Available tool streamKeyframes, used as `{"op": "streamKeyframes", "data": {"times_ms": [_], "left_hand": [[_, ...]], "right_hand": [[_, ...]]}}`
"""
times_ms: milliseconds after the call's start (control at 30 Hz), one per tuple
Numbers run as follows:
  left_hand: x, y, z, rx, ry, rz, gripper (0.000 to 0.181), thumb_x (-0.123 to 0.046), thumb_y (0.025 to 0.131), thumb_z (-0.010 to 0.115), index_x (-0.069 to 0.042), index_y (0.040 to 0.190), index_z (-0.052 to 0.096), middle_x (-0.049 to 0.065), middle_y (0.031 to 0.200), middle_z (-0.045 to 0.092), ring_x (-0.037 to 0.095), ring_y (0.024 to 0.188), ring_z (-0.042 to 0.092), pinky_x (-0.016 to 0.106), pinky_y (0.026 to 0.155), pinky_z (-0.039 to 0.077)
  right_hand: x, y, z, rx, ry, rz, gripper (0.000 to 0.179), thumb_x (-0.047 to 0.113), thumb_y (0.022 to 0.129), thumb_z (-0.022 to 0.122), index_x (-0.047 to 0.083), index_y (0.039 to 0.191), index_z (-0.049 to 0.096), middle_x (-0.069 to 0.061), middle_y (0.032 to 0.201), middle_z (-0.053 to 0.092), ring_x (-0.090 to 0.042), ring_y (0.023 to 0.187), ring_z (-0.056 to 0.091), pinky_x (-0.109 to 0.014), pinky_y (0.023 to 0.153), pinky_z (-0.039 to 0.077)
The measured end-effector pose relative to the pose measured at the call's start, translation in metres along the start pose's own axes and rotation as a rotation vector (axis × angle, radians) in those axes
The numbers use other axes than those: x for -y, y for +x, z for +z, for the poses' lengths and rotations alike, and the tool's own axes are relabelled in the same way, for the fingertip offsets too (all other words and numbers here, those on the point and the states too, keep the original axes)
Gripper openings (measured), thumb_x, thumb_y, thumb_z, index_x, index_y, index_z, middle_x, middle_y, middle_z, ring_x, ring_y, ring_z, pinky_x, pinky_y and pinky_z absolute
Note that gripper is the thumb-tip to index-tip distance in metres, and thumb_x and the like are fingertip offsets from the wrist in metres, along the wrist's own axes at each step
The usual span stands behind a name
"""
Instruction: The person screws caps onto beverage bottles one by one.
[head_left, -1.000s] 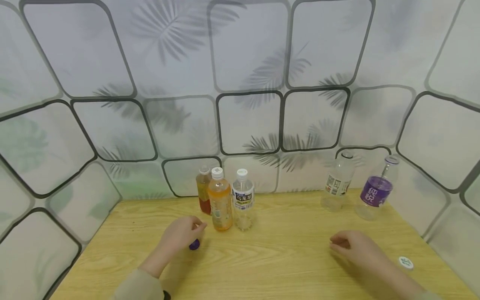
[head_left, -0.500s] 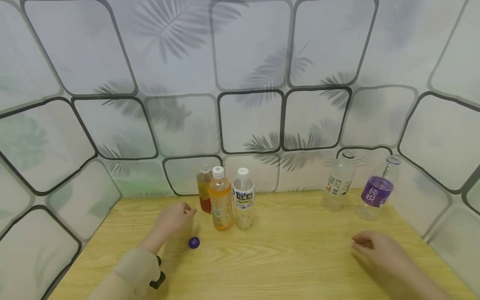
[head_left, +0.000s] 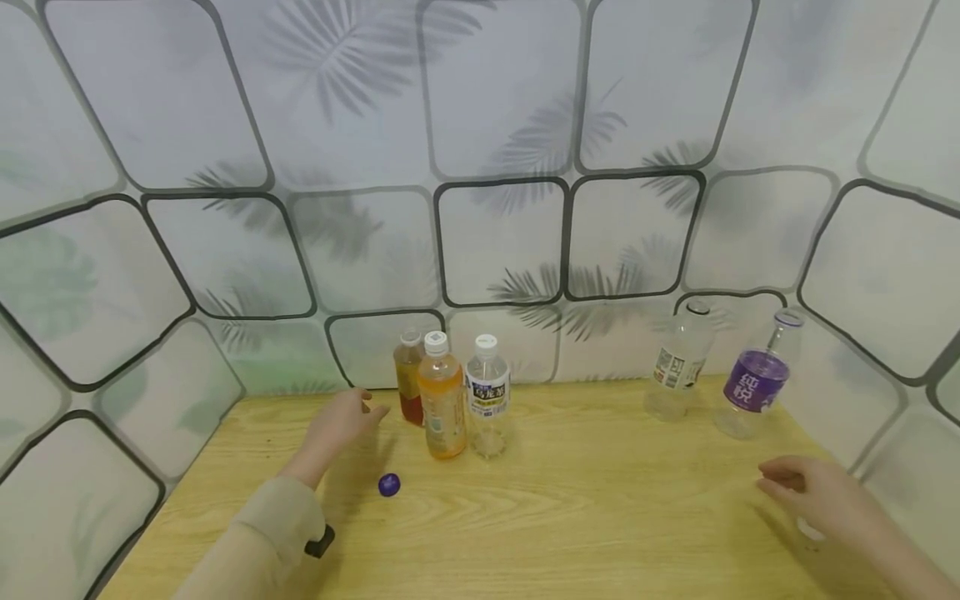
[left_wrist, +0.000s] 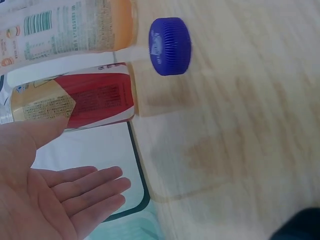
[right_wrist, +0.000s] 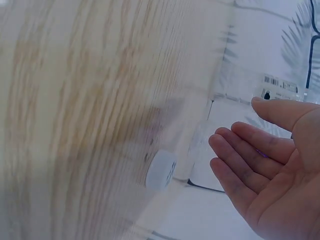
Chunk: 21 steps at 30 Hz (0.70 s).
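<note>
My left hand (head_left: pixel 337 429) hovers beside a bottle with a red and tan label (head_left: pixel 409 379), holding nothing; in the left wrist view its fingers are nearly straight. A purple cap (head_left: pixel 389 485) lies on the table nearer to me than that hand. At the right, my right hand (head_left: pixel 825 496) is held over the table with relaxed, bare fingers. Below it a white cap (right_wrist: pixel 161 170) lies on the wood, partly covered by the hand in the head view. Beyond this hand stand an uncapped bottle with a purple label (head_left: pixel 756 382) and an uncapped clear bottle (head_left: pixel 678 362).
An orange drink bottle (head_left: pixel 442 400) with a white cap stands in front of the red and tan one. Right beside it is a clear bottle (head_left: pixel 487 400), also white-capped. Patterned cloth walls (head_left: pixel 498 242) enclose the wooden table (head_left: pixel 570 500) at the back and sides.
My left hand has moved away from the purple cap, left and farther back. My right hand has shifted right, over the white cap. Bottles and caps stay in place.
</note>
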<state>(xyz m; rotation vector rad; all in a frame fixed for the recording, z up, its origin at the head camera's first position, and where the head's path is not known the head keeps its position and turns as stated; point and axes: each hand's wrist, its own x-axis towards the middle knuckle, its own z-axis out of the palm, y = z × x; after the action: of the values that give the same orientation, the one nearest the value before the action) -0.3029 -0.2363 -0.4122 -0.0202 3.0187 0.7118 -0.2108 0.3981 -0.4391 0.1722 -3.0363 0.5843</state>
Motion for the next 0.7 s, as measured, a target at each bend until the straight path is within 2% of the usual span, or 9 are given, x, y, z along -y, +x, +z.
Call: {"op": "streamKeyframes", "data": {"times_ms": [200, 367, 533, 700], "left_hand": [[-0.011, 0.008, -0.006, 0.000, -0.058, -0.009, 0.073, -0.042, 0.102, 0.068, 0.012, 0.147, 0.050, 0.035, 0.140, 0.062, 0.051, 0.127, 0.063, 0.062, 0.104, 0.055], [-0.019, 0.015, -0.011, -0.002, -0.100, -0.017, 0.086, -0.045, 0.097, 0.076, 0.009, 0.154, 0.043, 0.034, 0.150, 0.056, 0.052, 0.136, 0.056, 0.064, 0.112, 0.049], [-0.029, 0.023, -0.010, -0.009, -0.136, -0.011, 0.091, -0.042, 0.093, 0.081, 0.007, 0.157, 0.038, 0.031, 0.158, 0.048, 0.051, 0.142, 0.051, 0.064, 0.116, 0.046], [-0.037, 0.030, -0.008, -0.033, -0.159, 0.015, 0.095, -0.038, 0.092, 0.082, 0.006, 0.160, 0.034, 0.030, 0.162, 0.044, 0.051, 0.145, 0.048, 0.064, 0.118, 0.044]], "right_hand": [[-0.012, -0.004, -0.010, 0.031, 0.013, 0.055, 0.043, 0.023, 0.102, 0.070, -0.016, 0.120, 0.068, -0.030, 0.109, 0.077, -0.040, 0.094, 0.076, -0.069, 0.089, 0.055], [-0.023, -0.005, -0.016, 0.041, 0.005, 0.078, 0.045, 0.024, 0.103, 0.069, -0.018, 0.120, 0.066, -0.032, 0.110, 0.075, -0.044, 0.095, 0.075, -0.070, 0.088, 0.055], [-0.032, -0.008, -0.017, 0.045, -0.056, 0.087, 0.044, 0.023, 0.101, 0.072, -0.018, 0.116, 0.066, -0.035, 0.108, 0.074, -0.049, 0.096, 0.073, -0.068, 0.085, 0.056], [-0.035, -0.015, -0.016, 0.102, -0.073, 0.112, 0.045, 0.023, 0.099, 0.073, -0.018, 0.117, 0.066, -0.035, 0.109, 0.073, -0.049, 0.096, 0.072, -0.066, 0.084, 0.057]]}}
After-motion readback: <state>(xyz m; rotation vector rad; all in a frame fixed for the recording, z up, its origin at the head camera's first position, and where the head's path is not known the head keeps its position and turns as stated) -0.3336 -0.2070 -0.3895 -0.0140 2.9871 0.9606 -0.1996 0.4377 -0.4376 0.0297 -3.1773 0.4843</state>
